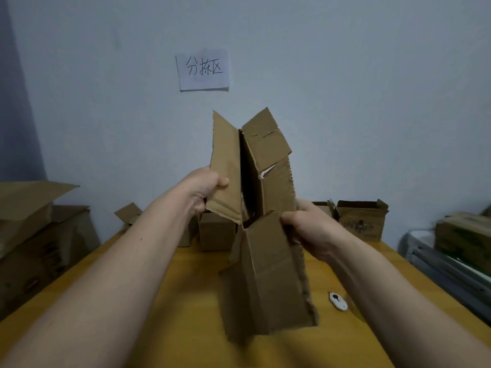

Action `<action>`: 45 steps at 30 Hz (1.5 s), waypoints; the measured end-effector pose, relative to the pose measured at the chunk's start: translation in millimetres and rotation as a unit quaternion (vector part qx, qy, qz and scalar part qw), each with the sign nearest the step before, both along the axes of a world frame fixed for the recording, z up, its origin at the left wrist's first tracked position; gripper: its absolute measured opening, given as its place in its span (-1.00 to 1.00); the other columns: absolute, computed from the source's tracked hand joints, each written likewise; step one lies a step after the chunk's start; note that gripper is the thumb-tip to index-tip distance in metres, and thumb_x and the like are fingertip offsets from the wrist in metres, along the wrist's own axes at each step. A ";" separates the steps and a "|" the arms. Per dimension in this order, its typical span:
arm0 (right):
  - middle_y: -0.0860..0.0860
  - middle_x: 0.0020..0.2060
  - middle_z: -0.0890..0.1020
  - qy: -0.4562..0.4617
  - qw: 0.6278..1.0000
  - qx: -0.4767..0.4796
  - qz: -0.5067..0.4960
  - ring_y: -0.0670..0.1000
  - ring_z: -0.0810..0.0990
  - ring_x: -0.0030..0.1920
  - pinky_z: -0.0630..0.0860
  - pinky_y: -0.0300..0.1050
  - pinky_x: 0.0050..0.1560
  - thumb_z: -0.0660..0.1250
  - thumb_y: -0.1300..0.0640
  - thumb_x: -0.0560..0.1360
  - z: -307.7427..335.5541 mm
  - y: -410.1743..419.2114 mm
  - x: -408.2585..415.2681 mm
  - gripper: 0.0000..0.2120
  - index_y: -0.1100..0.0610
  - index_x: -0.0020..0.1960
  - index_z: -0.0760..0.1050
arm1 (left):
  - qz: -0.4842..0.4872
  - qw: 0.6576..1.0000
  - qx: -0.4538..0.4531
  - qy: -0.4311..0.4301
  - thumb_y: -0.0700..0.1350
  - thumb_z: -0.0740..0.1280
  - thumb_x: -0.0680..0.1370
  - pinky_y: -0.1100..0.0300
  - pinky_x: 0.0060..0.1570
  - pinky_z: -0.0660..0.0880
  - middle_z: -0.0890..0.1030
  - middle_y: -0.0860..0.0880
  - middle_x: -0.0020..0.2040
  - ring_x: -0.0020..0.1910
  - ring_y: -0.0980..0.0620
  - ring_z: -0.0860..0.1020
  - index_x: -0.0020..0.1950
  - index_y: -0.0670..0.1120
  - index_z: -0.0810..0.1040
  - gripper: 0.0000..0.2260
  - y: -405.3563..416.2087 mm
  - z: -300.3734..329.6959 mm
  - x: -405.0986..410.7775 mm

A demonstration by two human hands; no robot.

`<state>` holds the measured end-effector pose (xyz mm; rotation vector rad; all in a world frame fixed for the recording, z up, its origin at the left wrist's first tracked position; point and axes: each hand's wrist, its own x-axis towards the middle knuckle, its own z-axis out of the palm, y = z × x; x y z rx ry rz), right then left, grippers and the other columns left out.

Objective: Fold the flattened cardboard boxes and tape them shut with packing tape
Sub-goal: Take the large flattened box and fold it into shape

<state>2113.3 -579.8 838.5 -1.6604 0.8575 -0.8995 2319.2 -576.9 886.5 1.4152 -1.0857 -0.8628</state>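
I hold a brown cardboard box (268, 266) up over the yellow wooden table (186, 301), partly opened from flat, with a dark gap down its middle. Its upper flaps stick up and splay apart; the lower flaps hang toward the table. My left hand (204, 192) grips the left panel at its edge, thumb on the front face. My right hand (308, 229) pinches the right edge about halfway down. No tape roll is visible.
A small white and black object (338, 301) lies on the table to the right of the box. Several folded cardboard boxes (216, 232) stand along the wall; an open one (361, 221) is at the back right. Stacked cartons (34, 235) sit left, a metal rack (451, 264) right.
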 end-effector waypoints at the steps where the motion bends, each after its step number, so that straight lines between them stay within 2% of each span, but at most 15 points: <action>1: 0.16 -0.19 0.60 0.007 0.999 -0.004 -0.031 0.12 0.58 -0.18 0.50 -0.02 -0.13 0.18 0.38 0.54 3.5 2.1 -9.1 -0.88 0.23 -0.07 0.46 | -0.009 1.000 0.003 -0.004 -0.25 0.27 0.58 0.06 -0.19 0.53 0.58 -0.16 -0.01 -0.05 -0.11 0.57 0.27 -0.13 0.42 -0.74 4.5 -0.7 5.6; 7: 0.22 -0.26 0.54 0.069 0.977 -0.032 -0.200 0.16 0.49 -0.28 0.39 -0.02 -0.24 0.35 0.31 0.39 39.7 -31.1 -63.9 -0.96 0.26 -0.16 0.51 | -0.063 0.996 0.033 0.046 -0.29 0.31 0.51 0.15 -0.41 0.62 0.67 -0.11 -0.30 -0.40 0.00 0.65 0.03 -0.21 0.53 -0.89 38.0 -8.1 50.0; 11: 0.19 -0.29 0.49 0.108 0.974 0.022 -0.199 0.13 0.44 -0.34 0.36 -0.13 -0.34 0.32 0.27 0.45 28.2 -52.9 -57.5 -0.94 0.27 -0.12 0.47 | -0.061 0.988 0.091 0.110 -0.28 0.35 0.34 0.12 -0.41 0.61 0.67 -0.16 -0.30 -0.41 -0.05 0.65 -0.03 -0.26 0.54 -0.78 44.3 -51.2 65.7; 15: 0.17 -0.29 0.51 0.112 0.974 0.090 -0.173 0.09 0.49 -0.40 0.42 -0.27 -0.56 0.26 0.29 0.52 1.2 -67.2 -48.9 -0.91 0.32 -0.01 0.45 | -0.019 0.977 0.124 0.174 -0.33 0.34 0.45 0.14 -0.51 0.58 0.65 -0.19 -0.33 -0.43 -0.06 0.65 -0.02 -0.29 0.52 -0.88 38.4 -92.9 73.0; 19: 0.16 -0.34 0.49 0.096 0.971 0.126 -0.177 0.05 0.48 -0.47 0.42 -0.22 -0.48 0.24 0.34 0.52 -25.3 -89.0 -41.8 -0.97 0.29 -0.09 0.45 | -0.022 0.976 0.129 0.174 -0.32 0.32 0.52 0.16 -0.43 0.61 0.67 -0.17 -0.27 -0.38 -0.03 0.66 0.01 -0.26 0.55 -0.90 23.9 -102.5 86.6; 23: 0.16 -0.31 0.48 0.123 0.962 0.149 -0.191 0.07 0.46 -0.36 0.43 -0.18 -0.44 0.22 0.35 0.53 -51.3 -105.8 -27.7 -0.88 0.26 -0.18 0.42 | -0.035 0.984 0.165 0.051 -0.35 0.28 0.54 0.24 -0.40 0.59 0.63 -0.14 -0.11 -0.25 -0.02 0.61 0.19 -0.12 0.54 -0.74 12.6 -113.6 87.2; 29: 0.14 -0.28 0.48 0.107 0.965 0.151 -0.186 0.06 0.47 -0.32 0.44 -0.14 -0.39 0.24 0.31 0.54 -58.0 -128.9 -20.9 -0.90 0.25 -0.16 0.42 | -0.058 0.973 0.181 0.133 -0.28 0.39 0.42 0.09 -0.14 0.63 0.57 -0.19 0.19 0.09 -0.13 0.59 0.52 -0.03 0.26 -0.31 3.9 -156.3 104.8; 31: 0.16 -0.28 0.49 0.115 0.964 0.150 -0.186 0.07 0.48 -0.34 0.44 -0.11 -0.35 0.24 0.32 0.54 -58.8 -135.1 -20.6 -0.91 0.26 -0.15 0.43 | -0.057 0.980 0.177 0.064 -0.32 0.40 0.45 -0.02 0.11 0.56 0.50 -0.17 0.27 0.22 -0.17 0.53 0.55 0.08 0.17 -0.24 0.8 -157.6 95.7; 33: 0.16 -0.30 0.49 0.128 0.962 0.152 -0.188 0.07 0.50 -0.40 0.45 -0.14 -0.40 0.25 0.30 0.53 -59.6 -138.8 -22.0 -0.92 0.27 -0.14 0.44 | -0.026 0.979 0.163 -0.120 -0.31 0.42 0.47 -0.05 0.34 0.36 0.27 -0.11 0.49 0.43 -0.13 0.32 0.55 0.15 0.15 -0.21 0.2 -150.3 80.7; 35: 0.14 -0.34 0.48 0.125 0.961 0.153 -0.195 0.01 0.51 -0.55 0.43 -0.25 -0.55 0.26 0.29 0.54 -60.8 -140.6 -25.1 -0.91 0.26 -0.15 0.45 | -0.013 0.963 0.063 -0.263 -0.34 0.34 0.52 0.18 0.32 0.38 0.09 0.06 0.57 0.47 0.06 0.19 0.54 0.19 0.16 -0.28 6.8 -140.0 66.9; 36: 0.13 -0.35 0.48 0.119 0.961 0.154 -0.198 -0.02 0.50 -0.59 0.40 -0.30 -0.60 0.26 0.29 0.54 -61.7 -140.7 -26.8 -0.90 0.25 -0.16 0.45 | -0.038 0.963 0.016 -0.268 -0.32 0.27 0.57 0.29 0.21 0.42 0.14 0.12 0.54 0.41 0.16 0.24 0.52 0.23 0.18 -0.34 10.2 -136.3 60.4; 39: 0.13 -0.31 0.51 0.088 0.964 0.164 -0.188 0.04 0.50 -0.42 0.45 -0.22 -0.48 0.28 0.27 0.53 -64.6 -135.6 -30.1 -0.92 0.25 -0.13 0.50 | -0.162 0.953 0.023 -0.256 0.25 0.11 0.56 0.00 0.39 0.30 0.26 0.19 0.48 0.43 0.11 0.29 0.47 0.36 0.13 -0.54 21.7 -136.3 37.6; 41: 0.13 -0.29 0.51 0.072 0.967 0.159 -0.184 0.04 0.48 -0.36 0.45 -0.20 -0.43 0.29 0.26 0.53 -65.3 -127.2 -32.1 -0.94 0.24 -0.12 0.49 | -0.193 0.904 0.083 -0.371 0.57 0.04 0.29 -0.11 0.50 0.05 0.09 0.18 0.55 0.53 0.09 0.07 0.48 0.39 0.02 -0.21 21.9 -148.6 29.8; 43: 0.12 -0.25 0.52 0.060 0.973 0.144 -0.170 0.04 0.50 -0.32 0.47 -0.20 -0.46 0.29 0.26 0.53 -62.7 -116.3 -33.3 -0.99 0.20 -0.08 0.47 | -0.163 0.865 0.114 -0.461 0.66 0.04 0.10 -0.09 0.52 -0.07 -0.15 0.18 0.57 0.54 0.13 -0.14 0.51 0.36 -0.08 0.02 17.5 -157.9 21.9; 45: 0.11 -0.19 0.55 0.026 0.981 0.135 -0.140 0.04 0.53 -0.25 0.50 -0.20 -0.45 0.25 0.29 0.54 -58.4 -106.0 -35.4 -0.87 0.14 0.06 0.47 | -0.121 0.861 0.136 -0.475 0.72 0.00 -0.01 -0.12 0.50 -0.10 -0.29 0.18 0.55 0.54 0.10 -0.27 0.52 0.33 -0.09 0.15 13.6 -162.6 17.8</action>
